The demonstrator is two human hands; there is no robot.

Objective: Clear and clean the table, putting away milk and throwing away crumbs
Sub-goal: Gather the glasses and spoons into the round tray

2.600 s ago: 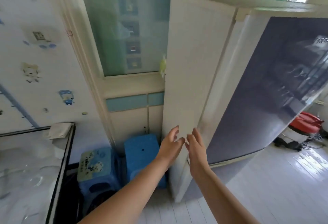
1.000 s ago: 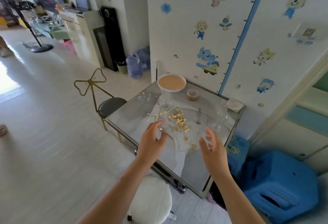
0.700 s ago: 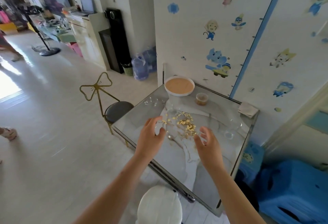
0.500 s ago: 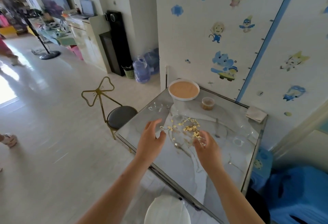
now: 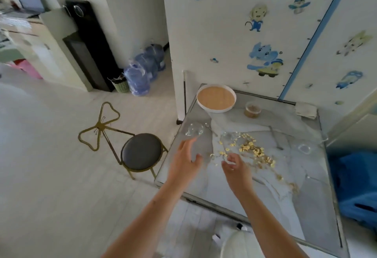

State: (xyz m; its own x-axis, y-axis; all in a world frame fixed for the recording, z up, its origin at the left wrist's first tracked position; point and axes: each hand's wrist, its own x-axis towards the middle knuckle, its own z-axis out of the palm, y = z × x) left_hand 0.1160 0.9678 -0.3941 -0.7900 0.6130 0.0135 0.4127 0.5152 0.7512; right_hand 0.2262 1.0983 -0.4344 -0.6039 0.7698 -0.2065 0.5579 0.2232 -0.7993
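Note:
Yellow crumbs [image 5: 253, 152] lie scattered across the middle of the glass-topped table [image 5: 204, 194]. My left hand [image 5: 184, 162] hovers over the table's left part, fingers spread, holding nothing. My right hand [image 5: 236, 168] is beside it with fingers curled over the near edge of the crumbs; whether it holds any is hidden. A clear glass bowl [image 5: 194, 129] sits just beyond my left hand, and another clear glass [image 5: 230, 136] stands among the crumbs. A white bowl [image 5: 216, 98] of tan contents and a small cup [image 5: 253, 109] stand at the far side. No milk is in view.
A folded cloth [image 5: 306, 110] lies at the far right corner, spoons [image 5: 275, 137] and a small glass dish [image 5: 304, 148] on the right. A dark round stool [image 5: 141, 151] with a gold bow back stands left of the table, a white stool [image 5: 242, 245] near me, a blue stool [image 5: 357, 186] right.
I turned from the refrigerator door to the table and came closer. Both hands moved forward over the tabletop; the right hand reached the near edge of the crumbs and curled its fingers.

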